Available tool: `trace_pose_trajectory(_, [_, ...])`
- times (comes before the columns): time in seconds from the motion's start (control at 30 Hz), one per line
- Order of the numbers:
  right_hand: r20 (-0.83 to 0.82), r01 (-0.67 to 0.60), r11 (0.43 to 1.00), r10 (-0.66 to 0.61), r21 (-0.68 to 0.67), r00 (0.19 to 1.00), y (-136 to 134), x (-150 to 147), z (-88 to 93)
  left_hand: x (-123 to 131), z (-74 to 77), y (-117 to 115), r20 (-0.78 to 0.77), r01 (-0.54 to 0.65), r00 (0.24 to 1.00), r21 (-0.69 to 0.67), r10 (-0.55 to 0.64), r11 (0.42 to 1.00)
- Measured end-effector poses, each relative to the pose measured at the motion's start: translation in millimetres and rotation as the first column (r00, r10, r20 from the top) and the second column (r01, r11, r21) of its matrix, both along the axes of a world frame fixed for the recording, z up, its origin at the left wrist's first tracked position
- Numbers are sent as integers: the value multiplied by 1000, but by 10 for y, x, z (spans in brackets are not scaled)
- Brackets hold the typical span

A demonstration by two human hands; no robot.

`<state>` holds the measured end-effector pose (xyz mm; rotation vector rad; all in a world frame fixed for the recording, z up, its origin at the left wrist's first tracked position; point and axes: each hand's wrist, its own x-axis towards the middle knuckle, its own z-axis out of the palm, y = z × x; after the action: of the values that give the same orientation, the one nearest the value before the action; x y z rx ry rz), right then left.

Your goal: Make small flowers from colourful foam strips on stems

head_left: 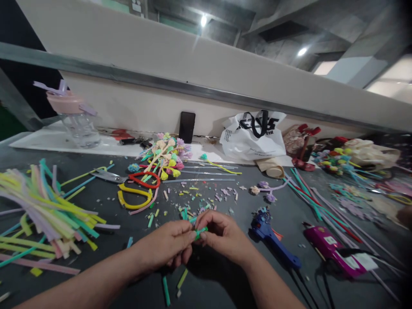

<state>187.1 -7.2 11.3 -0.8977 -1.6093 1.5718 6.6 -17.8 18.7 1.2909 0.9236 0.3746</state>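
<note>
Green pipe-cleaner piece (200, 233), short and fuzzy, pinched between left hand (170, 246) and right hand (222, 236) fingertips.

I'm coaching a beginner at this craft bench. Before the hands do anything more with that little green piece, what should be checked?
1. Grip: the green piece is pinched between the fingertips of the left hand and the right hand: ok.
2. Both ends of the piece in sight: the fingers hide most of it: cannot tell.
3. Blue glue gun lies untouched on the table beside the right hand: ok.
4. Whether its nozzle is hot: cannot tell.
5. Scissors lie beyond the left hand, out of both hands: ok.
6. Work spot tidy: cut bits are scattered just beyond the hands: not ok.
</note>
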Motion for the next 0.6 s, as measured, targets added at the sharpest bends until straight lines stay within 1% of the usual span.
trace_pose_trajectory(0.17, [6,-14,999,15,-38,1000,-11,10,-22,13,-71,5,-64,-16,998,113,23,994])
trace_pose_trajectory(0.37, [73,63,997,-60,-41,995,-4,-24,-58,25,-122,5,-147,-17,988,229,51,973])
trace_pose_trajectory(0.47, [33,69,997,-68,-31,997,6,-34,-81,28,-144,14,-154,-14,986,262,56,965])
trace_pose_trajectory(0.6, [-29,55,998,-55,-11,998,25,-32,-95,37,-169,23,-146,-7,988,269,48,963])
